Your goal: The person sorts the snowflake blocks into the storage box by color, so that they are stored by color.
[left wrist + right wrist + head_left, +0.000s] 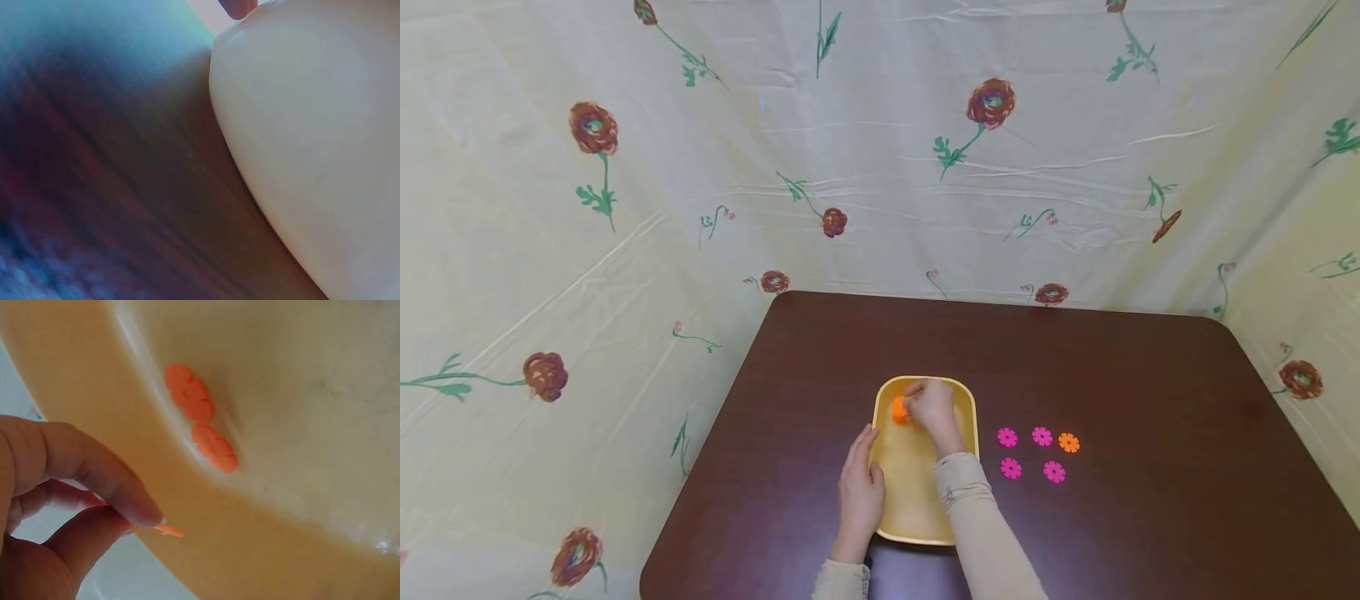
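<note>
A yellow tray [917, 533] sits on the dark brown table [1150, 517]. My right hand [929, 406] reaches into the tray's far end and pinches a thin orange flower-shaped disc [898, 409] between thumb and forefinger. In the right wrist view the pinched disc [169, 531] shows edge-on at my fingertips [140, 509], above two orange discs [200, 434] lying on the tray floor [300, 375]. My left hand [859, 483] lies with straight fingers against the tray's left rim. The left wrist view shows the tray's outer wall [312, 137] and one fingertip [237, 7] touching it.
Right of the tray, several flower discs lie on the table: pink ones [1007, 437] [1054, 472] and one orange [1068, 442]. A pale floral cloth [880, 167] hangs behind and around the table.
</note>
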Tool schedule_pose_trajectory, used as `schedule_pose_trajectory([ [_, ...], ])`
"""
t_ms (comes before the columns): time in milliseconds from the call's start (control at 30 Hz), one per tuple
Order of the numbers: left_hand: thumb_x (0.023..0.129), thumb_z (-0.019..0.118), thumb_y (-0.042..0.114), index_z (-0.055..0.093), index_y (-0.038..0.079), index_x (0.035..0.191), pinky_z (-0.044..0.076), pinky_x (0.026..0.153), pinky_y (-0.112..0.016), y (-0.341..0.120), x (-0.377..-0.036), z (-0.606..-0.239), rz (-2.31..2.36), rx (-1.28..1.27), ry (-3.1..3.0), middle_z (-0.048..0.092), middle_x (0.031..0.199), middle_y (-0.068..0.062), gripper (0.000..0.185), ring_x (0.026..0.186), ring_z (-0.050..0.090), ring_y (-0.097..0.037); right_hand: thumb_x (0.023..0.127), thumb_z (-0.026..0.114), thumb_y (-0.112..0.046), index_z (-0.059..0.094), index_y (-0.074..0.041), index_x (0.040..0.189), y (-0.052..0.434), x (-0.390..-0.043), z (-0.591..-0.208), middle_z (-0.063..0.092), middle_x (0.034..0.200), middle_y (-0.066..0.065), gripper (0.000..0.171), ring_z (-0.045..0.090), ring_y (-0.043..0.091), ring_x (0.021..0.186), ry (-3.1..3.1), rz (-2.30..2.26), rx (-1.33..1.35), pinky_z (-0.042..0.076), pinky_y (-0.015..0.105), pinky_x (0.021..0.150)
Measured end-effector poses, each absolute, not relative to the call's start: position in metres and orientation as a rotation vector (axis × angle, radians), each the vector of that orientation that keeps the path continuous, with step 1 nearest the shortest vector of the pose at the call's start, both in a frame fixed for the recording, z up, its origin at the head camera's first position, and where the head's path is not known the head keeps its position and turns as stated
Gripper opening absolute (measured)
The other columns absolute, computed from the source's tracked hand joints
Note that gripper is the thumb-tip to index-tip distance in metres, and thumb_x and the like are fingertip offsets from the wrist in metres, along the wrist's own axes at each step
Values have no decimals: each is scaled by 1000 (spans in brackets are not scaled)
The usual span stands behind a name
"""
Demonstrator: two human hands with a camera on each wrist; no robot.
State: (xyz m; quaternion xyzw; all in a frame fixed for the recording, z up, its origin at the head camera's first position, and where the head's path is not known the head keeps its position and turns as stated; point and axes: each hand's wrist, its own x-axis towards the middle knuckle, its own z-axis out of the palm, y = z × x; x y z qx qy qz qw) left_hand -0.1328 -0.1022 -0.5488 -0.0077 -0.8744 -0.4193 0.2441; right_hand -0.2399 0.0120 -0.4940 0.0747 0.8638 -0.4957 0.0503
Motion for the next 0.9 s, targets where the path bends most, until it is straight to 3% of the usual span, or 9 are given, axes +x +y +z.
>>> schedule_pose_trajectory([
  [233,73,53,-15,57,4,120,44,86,-46,-101,-134,-550,-1142,-9,-2395,54,128,-11,51,114,52,-30,69,66,7,63,0,71,10,-233,-505,59,61,6,8,57,15,45,2565,-1405,227,45,21,41],
  [500,73,53,-15,56,3,121,43,88,-46,-99,-135,-550,-1161,-10,-2390,54,128,-12,51,115,51,-30,68,64,11,57,1,70,8,-227,-517,56,61,6,13,58,18,47,2464,-1476,313,52,31,48],
  [733,74,53,-14,56,4,121,44,87,-45,-98,-137,-550,-1141,-4,-2394,54,129,-10,51,115,51,-29,68,68,8,59,0,66,6,-228,-522,56,59,6,12,55,13,42,2576,-1390,301,47,22,41],
  [900,74,53,-15,56,4,121,43,89,-45,-97,-137,-549,-1152,2,-2399,54,128,-11,50,115,51,-29,65,70,3,59,-4,61,6,-229,-526,54,58,4,14,51,16,50,2732,-1226,245,44,21,43],
])
